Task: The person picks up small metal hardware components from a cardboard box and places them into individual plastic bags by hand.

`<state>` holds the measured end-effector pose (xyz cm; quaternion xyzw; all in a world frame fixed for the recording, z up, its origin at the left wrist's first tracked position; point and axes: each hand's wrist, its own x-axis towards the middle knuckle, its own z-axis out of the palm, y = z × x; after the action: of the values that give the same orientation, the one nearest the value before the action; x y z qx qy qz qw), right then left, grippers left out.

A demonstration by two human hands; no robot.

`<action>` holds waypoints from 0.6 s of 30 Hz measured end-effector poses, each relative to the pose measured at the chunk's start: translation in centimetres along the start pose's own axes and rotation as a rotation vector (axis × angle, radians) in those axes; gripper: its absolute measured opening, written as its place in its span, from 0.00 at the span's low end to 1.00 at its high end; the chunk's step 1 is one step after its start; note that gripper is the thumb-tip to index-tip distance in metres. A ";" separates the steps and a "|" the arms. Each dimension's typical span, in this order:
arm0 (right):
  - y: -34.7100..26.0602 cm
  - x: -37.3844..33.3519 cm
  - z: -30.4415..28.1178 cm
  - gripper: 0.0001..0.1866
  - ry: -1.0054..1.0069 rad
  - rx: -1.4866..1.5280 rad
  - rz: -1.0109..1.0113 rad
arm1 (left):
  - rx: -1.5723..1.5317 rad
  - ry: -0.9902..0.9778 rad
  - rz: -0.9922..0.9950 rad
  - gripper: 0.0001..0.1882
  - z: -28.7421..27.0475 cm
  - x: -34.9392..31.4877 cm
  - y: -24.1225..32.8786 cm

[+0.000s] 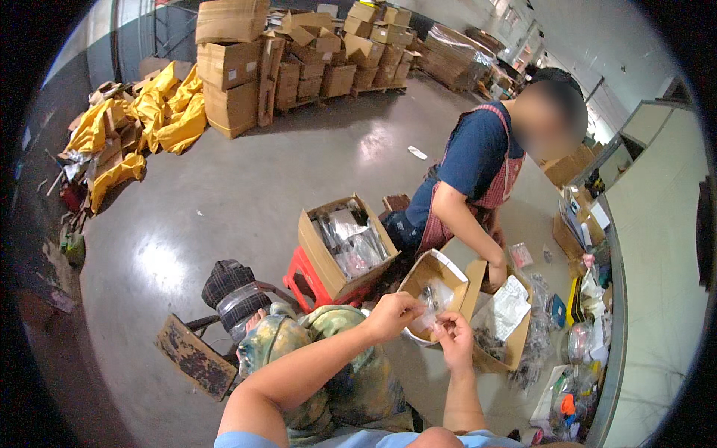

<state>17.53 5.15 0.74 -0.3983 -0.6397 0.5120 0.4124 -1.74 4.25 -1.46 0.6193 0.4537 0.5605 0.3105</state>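
The left hand (393,316) and right hand (454,342) were closed in fingertip pinches on a clear plastic bag (428,319), positioned between them over an open carton (432,269). The left forearm (310,367) sloped up toward the right; the right forearm (464,399) stood nearly vertical.

I see one camera high on a head, looking down and ahead. The left hand (393,313) and right hand (455,342) are close to it; the brown boxes (231,71) are far off. Its wide, round view bends things.
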 end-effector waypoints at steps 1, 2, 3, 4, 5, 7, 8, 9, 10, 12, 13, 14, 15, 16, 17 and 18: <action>-0.3 -0.3 0.0 0.10 0.010 0.001 -0.021 | 0.030 -0.032 0.019 0.10 0.3 0.0 -0.4; -1.2 -0.5 0.2 0.10 0.010 -0.078 -0.070 | 0.052 -0.055 0.024 0.11 0.3 0.0 0.1; -2.4 -0.5 0.5 0.11 0.006 -0.157 -0.119 | 0.066 -0.124 -0.043 0.10 -0.1 0.1 0.8; -3.1 -0.4 0.6 0.12 0.001 -0.234 -0.187 | 0.101 -0.081 -0.004 0.10 -0.3 0.4 1.3; -3.2 -0.9 0.5 0.13 0.006 -0.245 -0.146 | 0.095 -0.094 -0.022 0.10 -0.3 0.2 1.5; -4.4 -1.0 0.6 0.13 -0.017 -0.417 -0.185 | 0.109 -0.132 -0.020 0.09 -0.4 0.2 1.9; -5.1 -0.7 0.9 0.13 -0.034 -0.501 -0.208 | 0.131 -0.146 -0.014 0.09 -0.6 0.2 2.0; -6.0 -0.6 1.1 0.14 -0.079 -0.584 -0.210 | 0.152 -0.161 -0.008 0.09 -0.7 0.1 2.1; -6.2 -0.6 1.2 0.14 -0.118 -0.626 -0.219 | 0.174 -0.150 0.057 0.09 -0.6 0.1 2.0; -6.3 -0.6 1.1 0.16 -0.194 -0.708 -0.231 | 0.217 -0.132 0.185 0.09 -0.3 -0.1 1.9; -6.1 -0.7 0.9 0.19 -0.232 -0.715 -0.186 | 0.262 -0.196 0.170 0.11 -0.4 -0.3 1.9; -6.3 -0.6 0.8 0.20 -0.276 -0.761 -0.216 | 0.295 -0.183 0.198 0.14 -0.4 -0.2 2.1; -6.5 -0.5 0.9 0.22 -0.321 -0.805 -0.241 | 0.328 -0.172 0.222 0.16 -0.4 -0.3 2.4; -6.6 -0.5 0.8 0.23 -0.366 -0.849 -0.266 | 0.359 -0.161 0.247 0.19 -0.4 -0.4 2.7; -6.2 -0.8 0.4 0.25 -0.389 -0.889 -0.186 | 0.382 -0.190 0.229 0.27 -0.3 -0.3 3.0; -5.9 -1.0 0.2 0.25 -0.417 -0.916 -0.188 | 0.437 -0.158 0.267 0.28 -0.1 -0.3 3.1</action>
<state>17.17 3.27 6.38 -0.3681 -0.9002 0.2084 0.1034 -1.13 2.70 1.18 0.7677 0.4527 0.4353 0.1273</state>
